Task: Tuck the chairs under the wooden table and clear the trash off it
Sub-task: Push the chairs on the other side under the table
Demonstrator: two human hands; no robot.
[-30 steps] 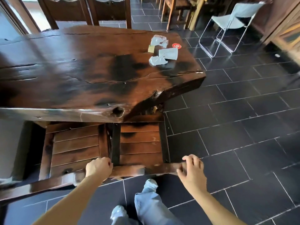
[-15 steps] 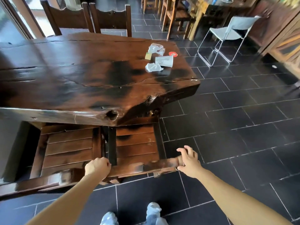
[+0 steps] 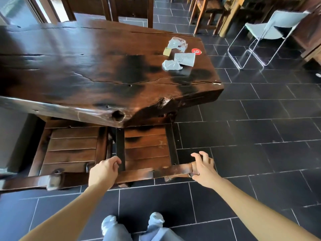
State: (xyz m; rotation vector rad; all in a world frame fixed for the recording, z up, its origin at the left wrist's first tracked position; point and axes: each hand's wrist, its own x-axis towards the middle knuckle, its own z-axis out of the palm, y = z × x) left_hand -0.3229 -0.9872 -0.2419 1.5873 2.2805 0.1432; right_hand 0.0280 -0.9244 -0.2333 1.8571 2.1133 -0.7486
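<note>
Balance mattered: your left hand (image 3: 104, 173) and right hand (image 3: 203, 169) each clasped the chair rail (image 3: 156, 173) between them; you needed equal pushes.

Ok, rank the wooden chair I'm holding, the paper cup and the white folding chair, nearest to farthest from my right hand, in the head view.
From the right hand:
1. Wooden chair: the hand grips the end of its top rail, directly in front.
2. Paper cup: lying on the table, ahead of the hand.
3. Folding chair: on the floor beyond the table, far right.
</note>
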